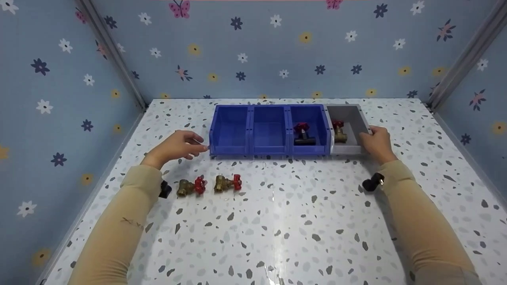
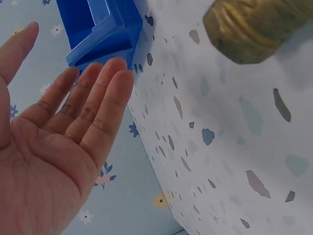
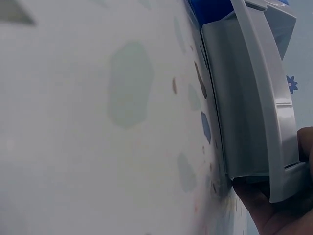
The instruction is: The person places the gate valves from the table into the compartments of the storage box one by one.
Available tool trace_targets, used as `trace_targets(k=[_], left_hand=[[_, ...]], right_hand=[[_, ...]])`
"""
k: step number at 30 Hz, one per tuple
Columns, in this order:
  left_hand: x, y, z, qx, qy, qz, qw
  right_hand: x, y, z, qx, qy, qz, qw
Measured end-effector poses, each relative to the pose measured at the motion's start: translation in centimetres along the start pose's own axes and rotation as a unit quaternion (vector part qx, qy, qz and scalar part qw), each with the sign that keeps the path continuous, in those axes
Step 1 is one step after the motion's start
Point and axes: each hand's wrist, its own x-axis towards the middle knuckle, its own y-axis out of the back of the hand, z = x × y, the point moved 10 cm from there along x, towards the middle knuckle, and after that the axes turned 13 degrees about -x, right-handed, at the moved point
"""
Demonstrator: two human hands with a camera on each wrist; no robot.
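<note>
My right hand (image 1: 379, 143) grips the right side wall of the grey bin (image 1: 350, 150), thumb over the wall; the right wrist view shows fingers under the corner of the grey bin (image 3: 276, 112). A brass valve (image 1: 340, 134) with a red handwheel lies inside it. My left hand (image 1: 178, 145) is held beside the leftmost blue bin (image 1: 229, 150), fingers extended and palm bare in the left wrist view. On the table below that hand lie two brass gate valves with red handwheels, a left valve (image 1: 190, 187) and a right valve (image 1: 226, 183).
Three blue bins stand in a row against the grey one. The third blue bin (image 1: 311, 150) holds a black valve (image 1: 304, 140) with a red handwheel. Patterned panels (image 1: 261, 59) enclose the speckled table (image 1: 285, 221) at the back and sides.
</note>
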Motion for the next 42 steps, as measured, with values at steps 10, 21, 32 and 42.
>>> trace_targets(k=[10,21,32,42], left_hand=[[0.0,-1.5,0.1,0.014,-0.013,-0.022,0.9996],[0.1,-4.5,0.7,0.018,-0.046,-0.085,0.9951],[0.3,-6.9,0.5,0.061,-0.041,-0.14,0.9875],[0.0,-8.6,0.1,0.122,-0.019,-0.19,0.974]], right_hand=[[0.0,-0.2,0.2,0.002,-0.01,-0.008,1.0],[0.0,0.2,0.0,-0.007,0.004,0.005,1.0],[0.0,0.1,-0.1,-0.005,0.013,0.008,1.0],[0.0,0.1,0.1,-0.002,0.009,0.006,1.0]])
